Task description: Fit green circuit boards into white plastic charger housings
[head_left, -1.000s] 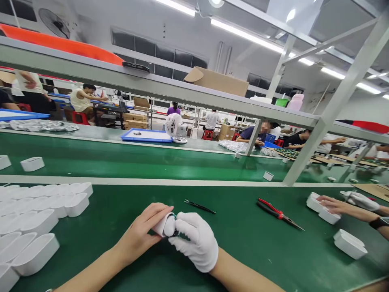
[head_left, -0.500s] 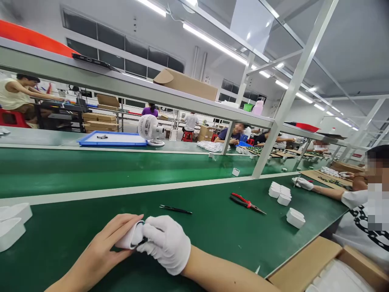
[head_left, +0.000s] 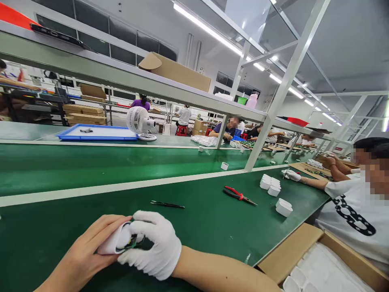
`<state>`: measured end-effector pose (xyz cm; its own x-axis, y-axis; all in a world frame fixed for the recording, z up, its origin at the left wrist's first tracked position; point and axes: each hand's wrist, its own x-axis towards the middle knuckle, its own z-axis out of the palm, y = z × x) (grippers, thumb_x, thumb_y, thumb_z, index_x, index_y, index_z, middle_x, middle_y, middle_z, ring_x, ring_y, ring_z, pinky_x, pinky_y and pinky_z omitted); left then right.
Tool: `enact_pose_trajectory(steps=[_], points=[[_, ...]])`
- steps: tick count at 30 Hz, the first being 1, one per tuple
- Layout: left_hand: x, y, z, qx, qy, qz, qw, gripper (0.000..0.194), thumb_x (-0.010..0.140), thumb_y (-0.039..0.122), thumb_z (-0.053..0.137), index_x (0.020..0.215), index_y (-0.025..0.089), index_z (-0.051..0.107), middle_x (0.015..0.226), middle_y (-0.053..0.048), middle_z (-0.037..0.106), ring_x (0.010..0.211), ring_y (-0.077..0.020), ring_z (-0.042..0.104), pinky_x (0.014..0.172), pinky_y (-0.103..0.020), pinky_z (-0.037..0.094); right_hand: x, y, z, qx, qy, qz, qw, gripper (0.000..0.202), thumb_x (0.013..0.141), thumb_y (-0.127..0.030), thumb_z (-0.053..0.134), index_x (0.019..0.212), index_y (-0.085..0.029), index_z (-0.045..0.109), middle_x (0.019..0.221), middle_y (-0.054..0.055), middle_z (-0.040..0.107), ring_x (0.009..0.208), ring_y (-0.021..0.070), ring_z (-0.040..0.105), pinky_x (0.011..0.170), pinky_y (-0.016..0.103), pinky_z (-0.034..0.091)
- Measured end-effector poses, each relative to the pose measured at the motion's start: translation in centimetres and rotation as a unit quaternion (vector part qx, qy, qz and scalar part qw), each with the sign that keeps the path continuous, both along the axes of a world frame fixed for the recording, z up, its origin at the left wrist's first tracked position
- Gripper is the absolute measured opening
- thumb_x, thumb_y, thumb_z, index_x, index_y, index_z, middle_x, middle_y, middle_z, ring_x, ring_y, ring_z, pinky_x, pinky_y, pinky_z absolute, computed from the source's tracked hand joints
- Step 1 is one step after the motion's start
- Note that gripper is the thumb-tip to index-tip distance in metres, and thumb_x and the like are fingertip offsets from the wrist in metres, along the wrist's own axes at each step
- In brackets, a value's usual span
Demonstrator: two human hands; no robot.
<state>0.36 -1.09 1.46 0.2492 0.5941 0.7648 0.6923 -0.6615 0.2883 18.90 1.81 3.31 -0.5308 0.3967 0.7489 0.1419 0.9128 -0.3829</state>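
My bare left hand [head_left: 86, 245] wraps round a white plastic housing [head_left: 112, 242], tilted with its open end towards the right. At that opening, a small green circuit board [head_left: 133, 242] partly shows between the fingers and thumb of my right hand [head_left: 159, 245], which wears a white glove. The glove hides much of the board, so how far it sits inside the housing cannot be made out. Just beyond my hands lies a pair of black tweezers [head_left: 167, 205]. Farther right rest red and black needle-nose pliers [head_left: 240, 196].
White housings [head_left: 284, 208] stand on the green table to the right. An open carton [head_left: 285, 251] of white parts is at the lower right. A co-worker's gloved hand [head_left: 291, 175] works beyond. Behind the belt are a fan [head_left: 137, 119] and blue tray [head_left: 97, 138]; a shelf post [head_left: 273, 105] rises ahead.
My view has turned right, so the table things sit farther left. The right hand's fingers have spread wider at the housing's opening, and more of the green board shows.
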Motion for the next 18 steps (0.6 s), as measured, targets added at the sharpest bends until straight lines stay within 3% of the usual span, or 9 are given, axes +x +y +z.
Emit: enact_pose_trajectory(steps=[3,8,10,13,15,18], points=[[-0.3,0.1,-0.5,-0.052,-0.03,-0.03,0.998,0.032,0.086,0.043,0.054,0.115,0.031,0.054,0.109,-0.003,0.058,0.097,-0.0215,0.057,0.084,-0.027,0.048,-0.3,0.0,-0.3,-0.055,0.033,0.012,0.998,0.02,0.08,-0.037,0.066,0.082,-0.019,0.059,0.075,-0.001,0.057,0.066,0.0088,0.051,0.071,0.02,0.046],[-1.1,0.4,-2.1,-0.106,-0.055,-0.004,0.993,0.036,0.083,0.043,0.056,0.118,0.037,0.053,0.116,0.001,0.055,0.104,-0.0209,0.055,0.091,-0.025,0.044,-0.2,0.5,0.0,-0.073,0.056,0.091,0.992,0.017,0.082,-0.035,0.065,0.082,-0.019,0.06,0.079,-0.001,0.057,0.068,0.0089,0.051,0.067,0.019,0.044],[-1.1,0.4,-2.4,-0.106,-0.059,-0.006,0.993,0.035,0.083,0.04,0.056,0.118,0.038,0.053,0.115,0.002,0.055,0.103,-0.0209,0.055,0.09,-0.026,0.045,-0.1,0.3,0.3,-0.119,0.079,0.105,0.984,0.021,0.081,-0.04,0.065,0.079,-0.019,0.062,0.077,0.0,0.056,0.067,0.0099,0.05,0.065,0.021,0.044],[-0.9,0.4,-2.1,-0.103,-0.059,-0.007,0.993,0.034,0.082,0.037,0.055,0.117,0.037,0.053,0.114,0.001,0.056,0.1,-0.0212,0.057,0.088,-0.027,0.047,0.1,-0.1,0.8,-0.224,0.101,0.145,0.958,0.027,0.077,-0.048,0.066,0.078,-0.021,0.064,0.075,0.0,0.056,0.067,0.012,0.051,0.066,0.023,0.045],[-0.8,0.4,-1.6,-0.098,-0.059,-0.004,0.993,0.033,0.081,0.039,0.058,0.114,0.035,0.054,0.112,0.0,0.058,0.098,-0.0211,0.057,0.085,-0.027,0.048,0.3,-0.3,0.8,-0.254,0.105,0.154,0.949,0.031,0.074,-0.051,0.068,0.081,-0.021,0.067,0.077,0.001,0.059,0.068,0.0135,0.054,0.069,0.026,0.047],[-0.5,0.5,-0.7,-0.08,-0.056,-0.003,0.995,0.032,0.081,0.039,0.06,0.112,0.031,0.055,0.108,-0.001,0.059,0.096,-0.0211,0.058,0.083,-0.027,0.048,0.3,-0.1,0.2,-0.264,0.145,0.084,0.95,0.037,0.068,-0.053,0.072,0.086,-0.021,0.07,0.087,0.005,0.063,0.075,0.0167,0.058,0.08,0.032,0.048]])
